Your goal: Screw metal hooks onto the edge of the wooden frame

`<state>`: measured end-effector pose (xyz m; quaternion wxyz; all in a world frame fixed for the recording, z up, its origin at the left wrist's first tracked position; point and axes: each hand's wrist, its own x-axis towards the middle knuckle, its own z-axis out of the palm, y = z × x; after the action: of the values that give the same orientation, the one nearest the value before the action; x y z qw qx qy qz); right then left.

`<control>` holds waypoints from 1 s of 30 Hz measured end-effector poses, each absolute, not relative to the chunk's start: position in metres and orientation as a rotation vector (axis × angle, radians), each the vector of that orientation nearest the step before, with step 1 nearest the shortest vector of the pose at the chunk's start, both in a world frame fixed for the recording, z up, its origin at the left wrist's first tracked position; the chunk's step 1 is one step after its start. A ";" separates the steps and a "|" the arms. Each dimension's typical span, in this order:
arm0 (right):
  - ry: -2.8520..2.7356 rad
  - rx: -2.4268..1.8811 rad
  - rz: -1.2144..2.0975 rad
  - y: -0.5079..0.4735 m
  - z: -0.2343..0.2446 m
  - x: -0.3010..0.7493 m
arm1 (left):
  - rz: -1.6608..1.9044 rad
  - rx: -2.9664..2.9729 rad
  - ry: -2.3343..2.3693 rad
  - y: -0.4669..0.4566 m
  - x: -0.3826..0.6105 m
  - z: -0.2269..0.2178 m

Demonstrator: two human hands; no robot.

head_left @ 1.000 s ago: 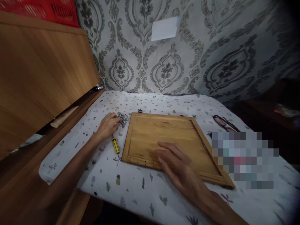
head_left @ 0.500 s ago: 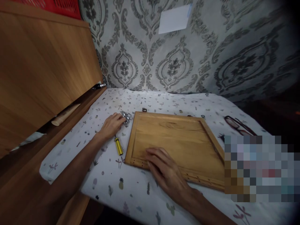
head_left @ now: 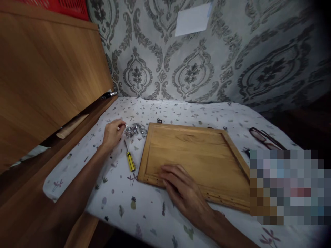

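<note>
My left hand [head_left: 113, 133] is at the left end of a pile of shiny metal hardware pieces [head_left: 134, 129], thumb and finger pinched on a small shiny metal piece [head_left: 126, 125] too small to name exactly. Just below lies a yellow-and-black screwdriver [head_left: 131, 162], its shaft pointing up toward the pile. A framed wooden panel [head_left: 196, 151] lies flat on the cloth. My right hand [head_left: 183, 187] rests loosely on its near edge, fingers stretched out over the wood. Small dark holes run along that near edge.
A patterned white cloth [head_left: 144, 220] covers the table. Glasses [head_left: 266, 137] lie right of the panel, beside a blurred-out patch [head_left: 289, 187]. A small dark metal piece [head_left: 159, 121] sits behind the panel. On the left stands a wooden cabinet [head_left: 51, 69]; a patterned wall [head_left: 165, 51] closes the back.
My left hand has drawn back to the left from the metal pile, now with a small shiny piece at its fingertips, uncovering more of the pile. My right hand stays on the panel.
</note>
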<state>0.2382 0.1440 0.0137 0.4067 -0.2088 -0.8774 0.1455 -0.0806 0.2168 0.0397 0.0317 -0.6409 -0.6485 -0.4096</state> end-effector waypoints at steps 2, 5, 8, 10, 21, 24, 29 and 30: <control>-2.210 -0.525 0.376 0.144 0.013 0.238 | -1.416 -1.895 -2.070 0.219 -0.086 0.039; -2.207 -0.519 0.404 0.145 0.013 0.237 | -1.600 -1.812 -2.159 0.223 -0.094 0.039; -2.199 -0.518 0.405 0.145 0.013 0.236 | -1.717 -1.808 -2.245 0.224 -0.100 0.040; -2.196 -0.523 0.401 0.146 0.014 0.236 | -1.792 -1.845 -2.303 0.224 -0.103 0.041; -2.205 -0.549 0.421 0.146 0.016 0.237 | -2.337 -1.814 -2.549 0.218 -0.108 0.044; -2.205 -0.547 0.417 0.146 0.015 0.237 | -2.421 -1.796 -2.579 0.218 -0.104 0.043; -2.218 -0.540 0.426 0.145 0.016 0.236 | -2.482 -1.811 -2.549 0.216 -0.098 0.046; -2.216 -0.545 0.436 0.145 0.016 0.235 | -2.483 -1.819 -2.531 0.215 -0.096 0.046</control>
<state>0.2354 0.1451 0.0161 0.3977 -0.2152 -0.8752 0.1721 -0.0965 0.2150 0.0463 -0.4094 -0.4164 -0.5794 -0.5685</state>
